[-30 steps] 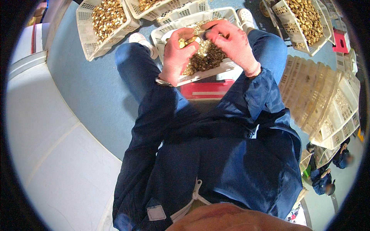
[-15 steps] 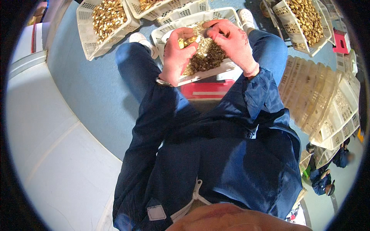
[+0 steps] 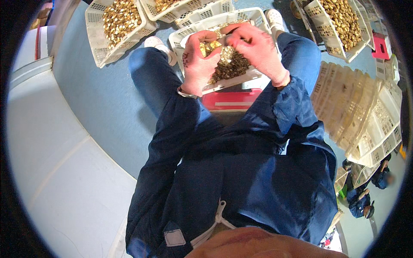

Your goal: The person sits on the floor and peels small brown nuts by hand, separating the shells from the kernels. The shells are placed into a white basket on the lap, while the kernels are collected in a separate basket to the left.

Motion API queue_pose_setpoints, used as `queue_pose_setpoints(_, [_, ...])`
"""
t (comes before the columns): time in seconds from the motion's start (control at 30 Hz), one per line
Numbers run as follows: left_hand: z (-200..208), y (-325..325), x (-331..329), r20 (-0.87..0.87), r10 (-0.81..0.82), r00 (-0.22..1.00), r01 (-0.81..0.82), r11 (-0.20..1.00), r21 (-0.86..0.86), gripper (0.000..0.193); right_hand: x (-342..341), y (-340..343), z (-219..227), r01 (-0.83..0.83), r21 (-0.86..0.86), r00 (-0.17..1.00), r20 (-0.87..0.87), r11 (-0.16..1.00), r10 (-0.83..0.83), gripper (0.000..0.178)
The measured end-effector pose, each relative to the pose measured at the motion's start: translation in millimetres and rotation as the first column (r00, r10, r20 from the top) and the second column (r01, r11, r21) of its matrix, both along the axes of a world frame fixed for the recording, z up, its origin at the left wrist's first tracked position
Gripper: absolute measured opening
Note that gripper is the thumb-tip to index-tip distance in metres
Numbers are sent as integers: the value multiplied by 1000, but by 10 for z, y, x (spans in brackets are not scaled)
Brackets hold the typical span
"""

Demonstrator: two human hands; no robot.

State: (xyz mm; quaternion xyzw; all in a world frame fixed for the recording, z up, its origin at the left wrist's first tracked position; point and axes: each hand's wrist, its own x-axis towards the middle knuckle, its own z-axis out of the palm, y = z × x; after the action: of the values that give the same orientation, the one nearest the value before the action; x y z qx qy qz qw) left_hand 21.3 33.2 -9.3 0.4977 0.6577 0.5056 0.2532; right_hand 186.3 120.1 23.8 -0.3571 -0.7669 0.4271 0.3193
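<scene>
Both my hands wear pink gloves and are raised over a white plastic basket (image 3: 261,18) between my knees. Between its curled fingers and thumb, my left hand (image 3: 197,64) holds shiny golden-brown pieces (image 3: 209,45), rounded with pale patches; their exact kind is unclear. Close beside them is my right hand (image 3: 261,50), its fingers bent together in a pinch. Whatever sits in that pinch is hidden. Beneath the hands, small dark brown bits (image 3: 230,69) fill the near part of the basket, with paler golden ones farther back.
Baskets of golden-brown pieces stand at far left (image 3: 122,23) and far right (image 3: 342,26). Stacked white baskets (image 3: 344,103) lean at my right. A red-pink object (image 3: 232,99) lies below the middle basket. A white curved surface (image 3: 64,163) borders the left. People work at lower right.
My right hand has shifted slightly left, closer to the left hand's fingers. The left hand has moved a little, still holding the golden-brown pieces.
</scene>
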Motion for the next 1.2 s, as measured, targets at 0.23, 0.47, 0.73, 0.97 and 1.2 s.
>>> queue_pose_setpoints(0.23, [-15, -15, -35, 137, -32, 990, 30, 999, 17, 41, -43, -35, 1, -38, -146, 999, -8, 989, 37, 18])
queue_pose_setpoints(0.47, [-30, 1, -56, 508, 7, 862, 47, 994, -94, 43, -25, -16, -97, -33, 59, 999, 4, 998, 33, 14])
queue_pose_setpoints(0.73, [-130, 17, -81, 525, -50, 850, 62, 998, -6, 47, -29, -24, -58, 30, -314, 999, -28, 949, -41, 17])
queue_pose_setpoints(0.97, [24, 26, -94, 908, -219, 356, 342, 935, 91, 42, -21, -46, -49, -19, -392, 995, -97, 920, -21, 18])
queue_pose_setpoints(1.2, [-30, -38, -132, 896, -236, 377, 488, 872, 24, 44, 77, 51, -19, -128, -208, 979, -182, 970, 90, 18])
